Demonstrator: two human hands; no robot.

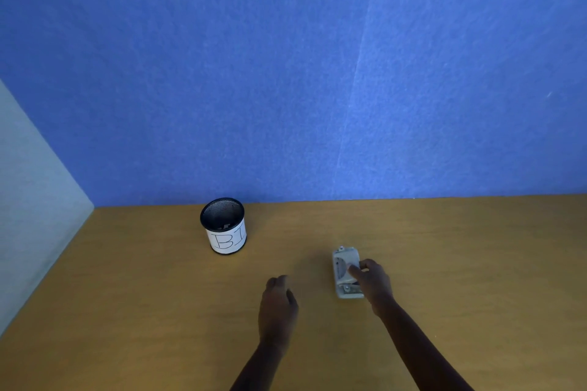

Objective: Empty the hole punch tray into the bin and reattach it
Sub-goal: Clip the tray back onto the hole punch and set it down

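A small grey hole punch (344, 267) lies on the wooden desk (158, 311), right of centre. My right hand (373, 282) rests on its right side, thumb and fingers closed around the body. Whether its tray is attached cannot be told from here. My left hand (278, 301) hovers over the desk to the left of the punch, fingers loosely curled, holding nothing. The bin (224, 225), a black mesh cup with a white paper label, stands upright near the back wall, to the left of both hands.
A blue felt partition (317, 73) rises along the desk's back edge. A pale grey-green panel (31, 200) closes off the left side. Bare wood lies between the bin and the hands.
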